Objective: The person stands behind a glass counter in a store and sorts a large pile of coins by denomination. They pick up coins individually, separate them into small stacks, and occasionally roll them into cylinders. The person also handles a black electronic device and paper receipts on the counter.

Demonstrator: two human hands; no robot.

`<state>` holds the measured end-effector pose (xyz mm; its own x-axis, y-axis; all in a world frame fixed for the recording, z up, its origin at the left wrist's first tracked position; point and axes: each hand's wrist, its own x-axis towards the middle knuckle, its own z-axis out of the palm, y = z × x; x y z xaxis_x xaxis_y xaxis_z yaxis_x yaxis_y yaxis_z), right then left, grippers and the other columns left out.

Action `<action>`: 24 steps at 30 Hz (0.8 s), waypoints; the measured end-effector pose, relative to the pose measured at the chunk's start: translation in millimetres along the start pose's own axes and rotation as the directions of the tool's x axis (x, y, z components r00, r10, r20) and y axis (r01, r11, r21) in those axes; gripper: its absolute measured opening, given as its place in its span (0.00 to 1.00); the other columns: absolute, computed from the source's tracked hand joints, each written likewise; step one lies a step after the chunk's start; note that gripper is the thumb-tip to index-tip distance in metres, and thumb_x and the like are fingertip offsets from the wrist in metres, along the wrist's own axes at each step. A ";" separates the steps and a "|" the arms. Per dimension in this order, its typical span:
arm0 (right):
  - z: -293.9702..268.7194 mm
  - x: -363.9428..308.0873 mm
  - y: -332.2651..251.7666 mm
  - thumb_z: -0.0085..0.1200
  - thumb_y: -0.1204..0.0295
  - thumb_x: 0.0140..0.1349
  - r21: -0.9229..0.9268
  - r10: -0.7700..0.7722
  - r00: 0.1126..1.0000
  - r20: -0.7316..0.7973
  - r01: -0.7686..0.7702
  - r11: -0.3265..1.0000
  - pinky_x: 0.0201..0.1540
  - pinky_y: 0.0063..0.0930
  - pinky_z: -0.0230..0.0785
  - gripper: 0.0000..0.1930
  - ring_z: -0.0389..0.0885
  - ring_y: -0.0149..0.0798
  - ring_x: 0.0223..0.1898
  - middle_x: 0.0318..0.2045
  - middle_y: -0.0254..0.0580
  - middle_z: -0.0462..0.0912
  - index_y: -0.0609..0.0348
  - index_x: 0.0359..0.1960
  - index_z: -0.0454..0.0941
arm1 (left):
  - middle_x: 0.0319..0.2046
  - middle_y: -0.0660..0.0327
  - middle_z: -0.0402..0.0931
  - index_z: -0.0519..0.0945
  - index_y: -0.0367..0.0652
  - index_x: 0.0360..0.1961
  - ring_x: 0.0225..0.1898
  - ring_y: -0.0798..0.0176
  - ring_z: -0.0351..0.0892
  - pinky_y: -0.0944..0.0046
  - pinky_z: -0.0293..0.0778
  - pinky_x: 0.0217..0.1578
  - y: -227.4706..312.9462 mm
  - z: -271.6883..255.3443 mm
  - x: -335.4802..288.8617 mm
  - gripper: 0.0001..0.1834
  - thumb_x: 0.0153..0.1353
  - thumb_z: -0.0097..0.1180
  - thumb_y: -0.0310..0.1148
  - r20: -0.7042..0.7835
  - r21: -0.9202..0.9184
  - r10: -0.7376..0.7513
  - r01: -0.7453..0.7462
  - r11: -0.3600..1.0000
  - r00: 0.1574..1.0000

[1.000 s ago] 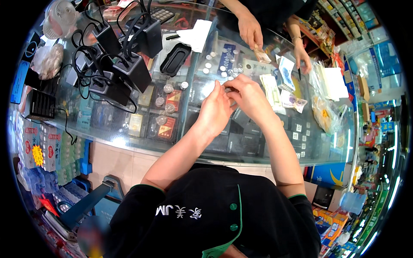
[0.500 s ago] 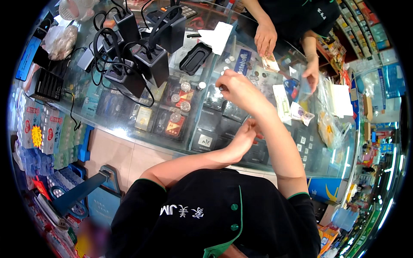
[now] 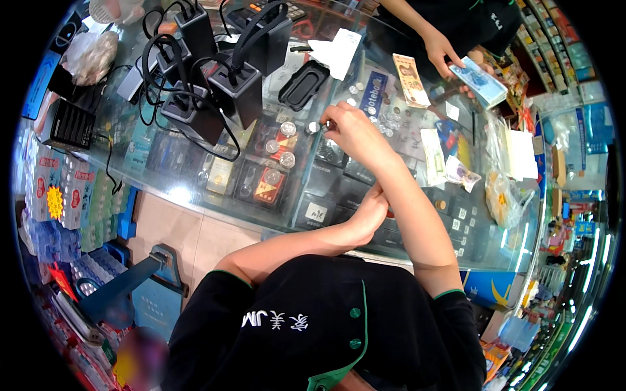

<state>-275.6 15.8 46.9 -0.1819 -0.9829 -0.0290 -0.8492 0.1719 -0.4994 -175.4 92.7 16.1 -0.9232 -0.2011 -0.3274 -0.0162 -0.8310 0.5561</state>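
Observation:
My right hand [image 3: 355, 133] reaches over the glass counter, thumb and fingers pinched on coins [image 3: 328, 124] that show as a small silvery bit. Just left of the fingertips stands a short stack of coins [image 3: 313, 128]. More coins lie in little groups on the glass to the left, such as the coins [image 3: 287, 159], and loose coins [image 3: 388, 132] are scattered beyond my hand. My left hand [image 3: 368, 218] is low over the near part of the counter. Its fingers are hidden behind my right forearm.
Across the counter, a person's hands [image 3: 443, 55] hold a bundle of blue banknotes [image 3: 481, 83]. Orange banknotes [image 3: 411, 79] and a green banknote [image 3: 432, 156] lie on the glass. Black boxes with cables [image 3: 236, 94], an empty black tray [image 3: 303, 86] and a plastic bag [image 3: 505, 199] also stand there.
My right hand has come slightly nearer to the coin stack. The other person has let go of the orange banknotes, and both their hands are now at a blue bundle.

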 end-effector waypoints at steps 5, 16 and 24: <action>6.7 -0.9 -4.1 0.59 0.83 0.49 -0.041 -0.030 0.996 -0.083 0.027 0.999 0.40 0.39 0.73 0.16 0.80 0.50 0.37 0.34 0.50 0.77 0.63 0.40 0.71 | 0.44 0.65 0.73 0.69 0.41 0.52 0.42 0.71 0.71 0.66 0.68 0.42 -8.6 -6.8 3.0 0.14 0.68 0.44 0.34 0.025 -0.013 0.006 -0.006 1.000 1.000; -19.2 -17.6 11.8 0.65 0.76 0.47 0.090 0.015 0.984 -0.176 0.001 0.996 0.38 0.35 0.74 0.20 0.81 0.45 0.35 0.38 0.47 0.80 0.62 0.44 0.73 | 0.45 0.63 0.73 0.70 0.43 0.51 0.43 0.70 0.73 0.67 0.67 0.42 -11.4 -10.8 8.9 0.12 0.70 0.42 0.35 -0.004 -0.003 0.025 -0.025 1.000 1.000; -36.1 -51.4 89.5 0.63 0.81 0.46 0.264 0.448 0.833 -0.324 -0.375 0.888 0.34 0.33 0.73 0.10 0.82 0.42 0.29 0.29 0.50 0.81 0.68 0.30 0.76 | 0.39 0.61 0.75 0.72 0.44 0.44 0.35 0.68 0.74 0.68 0.66 0.36 7.0 -8.5 15.9 0.09 0.70 0.42 0.36 -0.143 -0.050 0.135 -0.144 0.988 0.980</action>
<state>-360.2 84.2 34.9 -0.6926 -0.7206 0.0322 -0.5553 0.5041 -0.6615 -186.9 79.2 8.3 -0.8525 -0.3838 -0.3548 0.1357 -0.8181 0.5588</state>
